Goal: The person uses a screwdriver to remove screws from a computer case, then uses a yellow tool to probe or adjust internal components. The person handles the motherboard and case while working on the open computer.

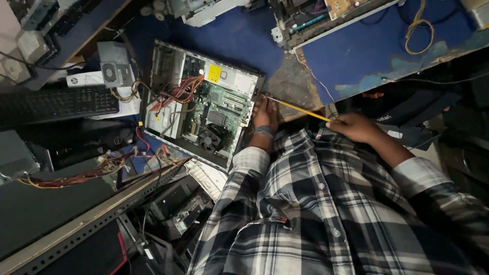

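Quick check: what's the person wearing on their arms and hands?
Both arms are in long plaid sleeves, dark and white checks with plain pale cuffs. The left hand is bare, with a grey band at the wrist. The right hand is bare, no glove.

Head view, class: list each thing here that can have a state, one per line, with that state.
Computer case: side panel off, board and wires exposed.
Cooling fan: seated on the board; spinning or not, cannot tell.
Screwdriver: held level, tip at the case's edge.
Left hand: resting against the case's edge.
Right hand: closed around the screwdriver's handle.
Keyboard: lying flat, untouched.
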Tool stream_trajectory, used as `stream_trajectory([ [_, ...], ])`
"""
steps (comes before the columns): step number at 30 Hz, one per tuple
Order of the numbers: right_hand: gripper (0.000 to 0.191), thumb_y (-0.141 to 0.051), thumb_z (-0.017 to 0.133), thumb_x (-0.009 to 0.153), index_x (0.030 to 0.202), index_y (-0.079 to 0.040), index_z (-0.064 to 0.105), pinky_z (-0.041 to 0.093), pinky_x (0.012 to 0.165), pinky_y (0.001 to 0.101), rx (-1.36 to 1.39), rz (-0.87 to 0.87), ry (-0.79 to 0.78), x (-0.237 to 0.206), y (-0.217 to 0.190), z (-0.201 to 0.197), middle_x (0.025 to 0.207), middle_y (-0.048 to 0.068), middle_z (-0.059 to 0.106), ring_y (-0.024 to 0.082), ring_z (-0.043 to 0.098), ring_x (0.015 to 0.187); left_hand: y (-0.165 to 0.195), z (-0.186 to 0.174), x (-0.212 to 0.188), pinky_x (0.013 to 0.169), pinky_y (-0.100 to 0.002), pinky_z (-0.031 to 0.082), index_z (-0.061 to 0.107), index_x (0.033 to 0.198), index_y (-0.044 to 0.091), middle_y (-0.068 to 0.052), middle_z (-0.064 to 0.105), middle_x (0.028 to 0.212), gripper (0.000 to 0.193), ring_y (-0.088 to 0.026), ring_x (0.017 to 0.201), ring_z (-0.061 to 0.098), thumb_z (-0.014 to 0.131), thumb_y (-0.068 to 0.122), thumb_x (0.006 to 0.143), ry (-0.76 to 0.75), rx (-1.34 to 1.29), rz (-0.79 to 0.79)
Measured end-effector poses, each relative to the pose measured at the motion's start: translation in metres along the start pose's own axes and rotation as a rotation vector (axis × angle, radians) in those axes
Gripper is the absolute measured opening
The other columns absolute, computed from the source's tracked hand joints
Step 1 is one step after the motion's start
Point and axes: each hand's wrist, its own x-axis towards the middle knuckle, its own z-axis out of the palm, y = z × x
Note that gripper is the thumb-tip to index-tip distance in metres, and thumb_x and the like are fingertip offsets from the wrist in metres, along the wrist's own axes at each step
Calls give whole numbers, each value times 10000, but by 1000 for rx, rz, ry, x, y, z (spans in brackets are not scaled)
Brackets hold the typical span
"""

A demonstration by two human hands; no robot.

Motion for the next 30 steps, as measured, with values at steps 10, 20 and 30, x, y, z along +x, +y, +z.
stream_trajectory([
  [10, 650, -594, 442, 1012, 924, -56, 797, 468, 558, 371, 92, 77, -132, 3, -8, -17, 557, 54, 554, 180, 550, 520, -1, 4, -6, 877, -345, 553, 687, 1161, 127, -29, 715, 1167, 205, -181, 1085, 674, 701, 125, 956, -17, 15, 60],
  [20, 484, -517, 736, 824, 972, -56, 744, 496, 570, 376, 83, -52, 20, 3, -7, -23, 715, 55, 650, 182, 604, 622, -5, 7, -2, 893, -345, 528, 661, 1226, 129, -6, 665, 1175, 259, -183, 1082, 633, 729, 133, 976, 55, 105, 144],
  [30, 680, -639, 477, 1016, 932, -78, 852, 416, 521, 413, 259, 155, -213, 6, -2, -17, 609, 88, 582, 244, 479, 538, 1, 5, -10, 963, -458, 550, 594, 1336, 33, -147, 692, 1283, 432, -349, 1192, 646, 632, 82, 909, -321, 40, -147],
])
